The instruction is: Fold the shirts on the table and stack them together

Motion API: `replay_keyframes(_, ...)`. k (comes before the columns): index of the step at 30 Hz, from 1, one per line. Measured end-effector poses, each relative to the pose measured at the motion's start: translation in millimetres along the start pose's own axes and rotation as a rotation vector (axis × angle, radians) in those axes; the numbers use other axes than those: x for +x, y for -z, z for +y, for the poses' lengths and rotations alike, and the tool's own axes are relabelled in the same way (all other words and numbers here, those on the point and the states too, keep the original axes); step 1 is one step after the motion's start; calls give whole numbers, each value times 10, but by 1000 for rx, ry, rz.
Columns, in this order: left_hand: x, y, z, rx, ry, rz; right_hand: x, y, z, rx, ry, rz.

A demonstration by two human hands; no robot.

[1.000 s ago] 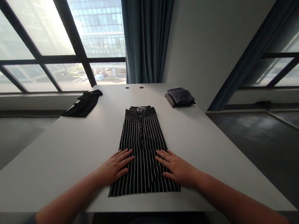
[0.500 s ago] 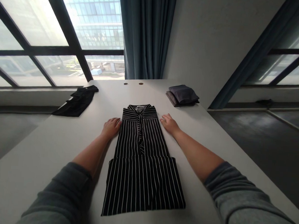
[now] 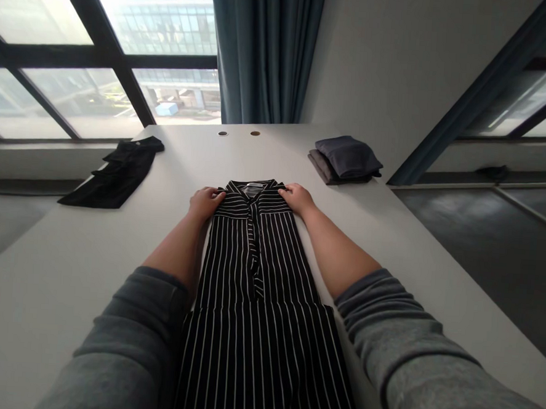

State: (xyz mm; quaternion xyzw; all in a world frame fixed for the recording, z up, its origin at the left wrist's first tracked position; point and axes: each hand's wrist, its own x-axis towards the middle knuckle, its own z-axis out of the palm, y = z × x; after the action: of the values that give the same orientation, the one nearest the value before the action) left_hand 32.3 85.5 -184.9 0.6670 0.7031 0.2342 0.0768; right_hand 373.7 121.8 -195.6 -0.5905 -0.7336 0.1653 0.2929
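Observation:
A black shirt with white stripes (image 3: 274, 263) lies front up on the white table (image 3: 174, 161), its collar at the far end. Its lower part is folded up across the body, and the near edge runs out of view. My left hand (image 3: 205, 203) pinches the shirt's left shoulder, with the thumb on top of the cloth. At the opposite shoulder, my right hand (image 3: 297, 200) grips the fabric between thumb and fingers. The fingertips under the cloth are hidden on both sides.
Folded dark clothes (image 3: 347, 158) are stacked at the far right of the table. A black garment (image 3: 117, 173) lies along the left edge. Two round holes (image 3: 255, 133) show near the back edge, before a blue curtain (image 3: 266, 56).
Both hands have moved from the table beside the shirt up to its shoulders and closed on them. My view has shifted closer, so the shirt's near edge is out of frame.

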Motion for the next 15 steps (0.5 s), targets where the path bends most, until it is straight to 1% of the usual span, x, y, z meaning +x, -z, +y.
replay_keyframes(3, 14, -23, 18, -113, 10, 10, 19, 10, -17, 103, -21, 44)
replay_keyframes(5, -9, -28, 23, -273, -15, 26, 7, 6, -22, 222, -17, 78)
replay_keyframes(8, -56, -29, 40, -561, -35, 51, -17, -21, -50, 491, -48, 86)
replay_keyframes(11, -79, -19, 86, -814, 0, 49, -26, -42, -141, 816, -146, 86)
replay_keyframes(13, -80, 0, 126, -923, 25, 50, -26, -31, -229, 1030, -220, 71)
replay_keyframes(15, -78, 23, 161, -992, 51, 43, -31, -1, -315, 1192, -306, 35)
